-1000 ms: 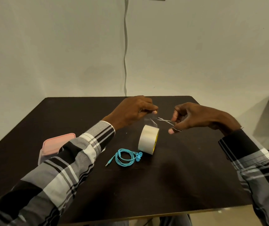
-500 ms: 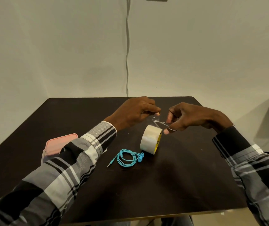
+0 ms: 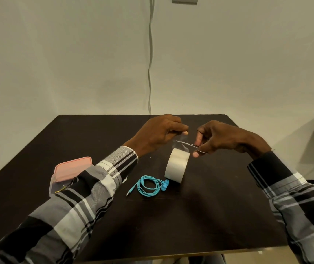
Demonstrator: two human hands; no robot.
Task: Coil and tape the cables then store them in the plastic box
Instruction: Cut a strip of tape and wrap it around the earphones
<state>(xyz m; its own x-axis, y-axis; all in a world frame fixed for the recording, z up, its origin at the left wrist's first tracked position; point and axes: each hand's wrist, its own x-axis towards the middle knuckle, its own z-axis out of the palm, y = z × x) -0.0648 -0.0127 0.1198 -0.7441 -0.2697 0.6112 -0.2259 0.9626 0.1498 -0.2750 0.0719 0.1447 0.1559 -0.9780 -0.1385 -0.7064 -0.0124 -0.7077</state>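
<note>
Cutting tape, judging by the setup: clear tape strip (image 3: 180, 143) pulled up taut from the tape roll (image 3: 177, 166), pinched by left hand (image 3: 160, 134) fingers; scissors (image 3: 187, 144) gripped in right hand (image 3: 219, 138), blades pointing left. Next: snip, then wrap the coiled blue earphones (image 3: 148, 185) lying near-left of the roll on the surface (image 3: 209, 216), plug pointing near-left. Plastic box (image 3: 70, 172) far left.

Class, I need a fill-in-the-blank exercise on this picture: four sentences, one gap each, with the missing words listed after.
1. The right hand holds small ____ against the clear strip.
2. The left hand pinches a strip pulled up from the roll of ____.
3. The coiled earphones on the table are ____ in colour.
4. The plastic box beside the left sleeve has a ____ lid.

Missing words: scissors; tape; blue; pink
</note>
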